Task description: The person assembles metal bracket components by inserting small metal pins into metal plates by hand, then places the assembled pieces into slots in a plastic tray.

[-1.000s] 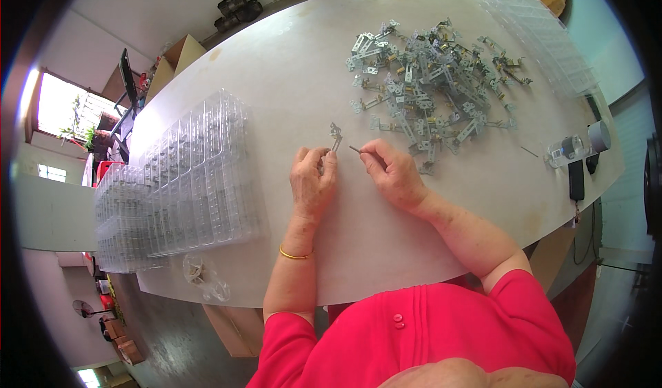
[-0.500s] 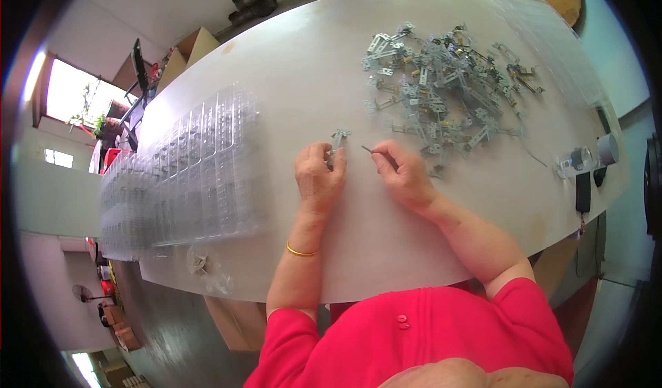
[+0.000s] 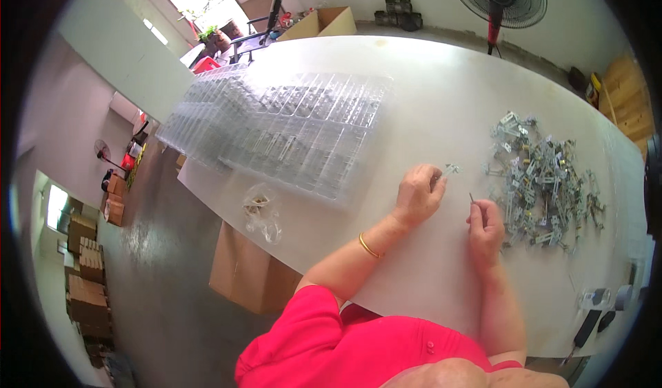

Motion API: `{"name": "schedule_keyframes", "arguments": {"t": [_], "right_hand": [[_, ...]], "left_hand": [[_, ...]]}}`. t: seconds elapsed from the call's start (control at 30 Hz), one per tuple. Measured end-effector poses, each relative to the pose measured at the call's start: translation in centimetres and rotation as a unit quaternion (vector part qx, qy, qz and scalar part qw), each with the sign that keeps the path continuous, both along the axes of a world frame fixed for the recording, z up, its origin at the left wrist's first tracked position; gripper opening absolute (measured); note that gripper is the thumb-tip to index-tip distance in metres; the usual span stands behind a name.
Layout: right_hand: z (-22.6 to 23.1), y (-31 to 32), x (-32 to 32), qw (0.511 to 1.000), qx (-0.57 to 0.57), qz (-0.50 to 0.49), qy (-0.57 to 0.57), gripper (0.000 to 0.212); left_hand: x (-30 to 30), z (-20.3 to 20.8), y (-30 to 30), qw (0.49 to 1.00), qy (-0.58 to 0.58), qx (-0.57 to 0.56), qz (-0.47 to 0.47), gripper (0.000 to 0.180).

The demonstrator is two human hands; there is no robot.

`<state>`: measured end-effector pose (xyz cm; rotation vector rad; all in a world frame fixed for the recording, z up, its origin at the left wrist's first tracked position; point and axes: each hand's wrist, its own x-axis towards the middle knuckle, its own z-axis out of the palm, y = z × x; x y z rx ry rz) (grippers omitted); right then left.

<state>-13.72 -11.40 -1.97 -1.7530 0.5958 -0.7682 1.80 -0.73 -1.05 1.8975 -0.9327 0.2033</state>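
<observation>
Bracket, small, silvery metal, pinched in left hand; right hand grips thin pin. Bare white counter beyond, parts pile right.

The hands have drawn apart, the small metal part and thin pin now separated.

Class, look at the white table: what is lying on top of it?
On the white table: clear plastic trays, a heap of metal parts, a small bag. What lies under the trays is hidden.
</observation>
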Motion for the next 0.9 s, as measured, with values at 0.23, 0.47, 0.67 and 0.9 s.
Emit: {"name": "schedule_keyframes", "arguments": {"t": [0.23, 0.47, 0.67, 0.9], "right_hand": [[-0.6, -0.2, 0.1, 0.998, 0.067, 0.005, -0.014, 0.005], [-0.6, -0.6, 0.3, 0.998, 0.062, 0.008, -0.03, 0.004], [-0.4, -0.6, 0.1, 0.998, 0.052, 0.008, -0.017, 0.004], [-0.4, -0.4, 0.1, 0.999, 0.026, 0.005, -0.017, 0.004]], "left_hand": [[-0.6, 6.8, 1.5, 0.996, 0.06, -0.068, -0.004, 0.011], [4.3, 10.4, 8.6, 0.987, -0.084, -0.041, 0.131, 0.011], [9.3, 10.4, 15.9, 0.963, -0.071, 0.018, 0.26, 0.014], [11.3, 9.2, 17.9, 0.948, -0.022, 0.122, 0.292, 0.016]]}}
